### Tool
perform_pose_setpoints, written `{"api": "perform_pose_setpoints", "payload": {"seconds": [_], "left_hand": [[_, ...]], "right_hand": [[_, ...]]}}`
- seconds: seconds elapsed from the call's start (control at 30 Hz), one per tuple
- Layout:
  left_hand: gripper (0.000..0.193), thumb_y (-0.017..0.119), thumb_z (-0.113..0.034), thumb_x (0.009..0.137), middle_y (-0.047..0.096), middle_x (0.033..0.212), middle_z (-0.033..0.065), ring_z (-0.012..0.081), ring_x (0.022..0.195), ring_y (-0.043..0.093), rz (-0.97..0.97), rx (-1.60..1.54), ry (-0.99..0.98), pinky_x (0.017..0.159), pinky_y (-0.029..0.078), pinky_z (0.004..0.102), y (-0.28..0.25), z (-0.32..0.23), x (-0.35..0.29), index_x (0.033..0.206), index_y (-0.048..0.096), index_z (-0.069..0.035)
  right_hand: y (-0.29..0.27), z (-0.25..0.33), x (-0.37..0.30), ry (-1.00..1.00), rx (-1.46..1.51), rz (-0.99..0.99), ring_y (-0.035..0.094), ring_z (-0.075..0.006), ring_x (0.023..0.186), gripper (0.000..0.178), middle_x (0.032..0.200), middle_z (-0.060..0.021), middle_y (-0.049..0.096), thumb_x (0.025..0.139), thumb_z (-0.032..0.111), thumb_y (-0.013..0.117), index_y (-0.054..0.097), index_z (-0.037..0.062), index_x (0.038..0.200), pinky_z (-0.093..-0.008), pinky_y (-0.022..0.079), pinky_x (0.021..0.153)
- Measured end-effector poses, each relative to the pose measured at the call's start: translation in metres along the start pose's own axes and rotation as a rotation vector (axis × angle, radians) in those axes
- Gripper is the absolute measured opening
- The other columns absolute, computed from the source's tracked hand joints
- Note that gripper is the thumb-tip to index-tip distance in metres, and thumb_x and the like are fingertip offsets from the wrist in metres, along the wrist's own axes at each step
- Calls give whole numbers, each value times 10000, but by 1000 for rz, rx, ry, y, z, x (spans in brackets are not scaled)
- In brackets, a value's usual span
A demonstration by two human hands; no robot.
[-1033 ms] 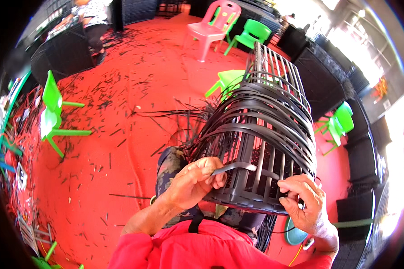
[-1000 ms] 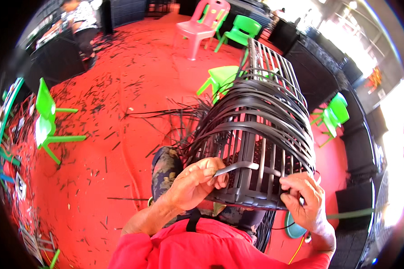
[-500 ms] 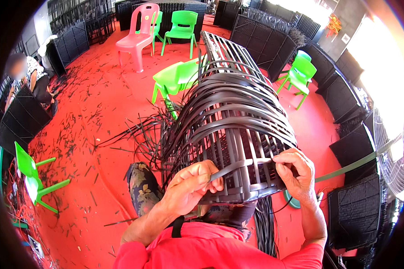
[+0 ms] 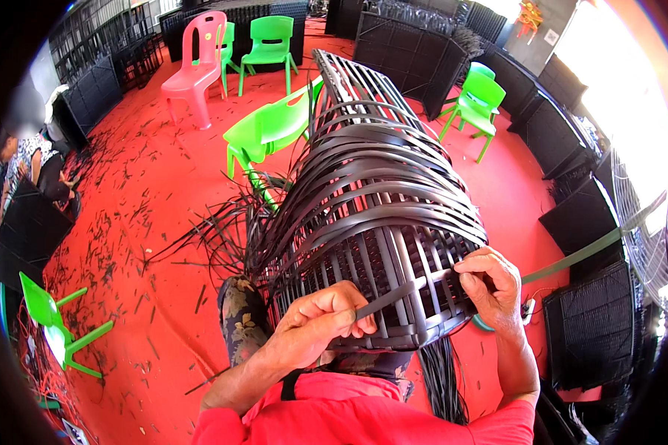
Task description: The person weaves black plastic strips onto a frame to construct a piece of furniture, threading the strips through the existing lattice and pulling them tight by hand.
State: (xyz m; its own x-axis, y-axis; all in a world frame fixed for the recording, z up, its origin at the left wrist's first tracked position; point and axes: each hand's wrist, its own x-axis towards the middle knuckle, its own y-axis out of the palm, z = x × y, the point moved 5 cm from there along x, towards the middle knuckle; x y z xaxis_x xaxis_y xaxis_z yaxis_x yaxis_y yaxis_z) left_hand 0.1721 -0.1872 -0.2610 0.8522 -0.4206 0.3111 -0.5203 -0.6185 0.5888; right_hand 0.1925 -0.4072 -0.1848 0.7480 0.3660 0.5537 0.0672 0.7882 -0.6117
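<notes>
Woven basket frame point(image 4: 378, 222), black, half-finished, lies tilted across the person's lap and runs away from them toward the green chair point(image 4: 271, 130). Flat black strips wrap around upright ribs; loose strip ends fan out on the frame's left side over the red floor point(image 4: 148, 185).

Left hand point(image 4: 321, 320): fingers curled, thumb and forefinger pinching one flat black strip point(image 4: 384, 299) near the frame's lower rim. Grip pressed together on the strip.

Right hand point(image 4: 491, 285): fingers bent over the frame's right edge, fingertips pressed on the same strip where it passes the ribs. The strip runs taut between the two hands.

Surroundings: short black offcuts scattered on the floor; pink chair point(image 4: 197, 67) beyond; stacked black panels point(image 4: 416, 44) along the far wall; another person point(image 4: 30, 167) seated at far left, well apart.

Risks, judged from this layout:
- Strip could slip from the left pinch if tension rises, since the hold is only at the fingertips
- Strip may kink where it bends round a rib
- Frame rests only on the lap; a hard pull could roll it sideways
- Loose ends at left could snag the working strip
</notes>
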Motion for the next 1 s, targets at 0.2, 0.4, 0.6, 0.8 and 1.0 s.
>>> {"api": "perform_pose_setpoints", "payload": {"seconds": [0.2,0.4,0.6,0.8,1.0], "left_hand": [[217,488,-174,926,562,872,94,138,778,539,51,45,-6,697,442,251,2,-2,6,767,540,-35],[224,493,-177,925,566,840,101,152,757,553,92,-11,-31,659,456,261,-2,0,9,777,546,-18],[228,504,-179,920,566,811,99,160,745,555,96,-56,-59,655,457,264,-4,-3,8,774,555,-12],[263,510,-162,903,557,776,157,239,725,579,18,33,-74,608,487,305,-4,-4,7,681,493,-21],[260,507,-159,903,544,776,147,237,732,575,14,50,-69,622,482,310,-1,-1,8,686,489,-18]], "right_hand": [[-4,-8,-4,17,37,28,492,-78,550,80,768,-60,589,837,54,611,622,6,899,-216,375,503],[-8,-3,3,218,121,122,517,-73,632,100,783,-43,595,868,78,584,616,-2,917,-210,402,573],[-1,0,11,432,246,143,500,-47,716,149,795,-1,577,888,118,578,608,-5,966,-197,408,645],[2,-8,4,421,249,79,490,-44,717,149,790,11,571,892,120,572,605,0,975,-195,406,654],[1,-11,-1,364,236,10,513,-60,729,145,788,-6,588,892,120,568,610,0,960,-210,416,664]]}}
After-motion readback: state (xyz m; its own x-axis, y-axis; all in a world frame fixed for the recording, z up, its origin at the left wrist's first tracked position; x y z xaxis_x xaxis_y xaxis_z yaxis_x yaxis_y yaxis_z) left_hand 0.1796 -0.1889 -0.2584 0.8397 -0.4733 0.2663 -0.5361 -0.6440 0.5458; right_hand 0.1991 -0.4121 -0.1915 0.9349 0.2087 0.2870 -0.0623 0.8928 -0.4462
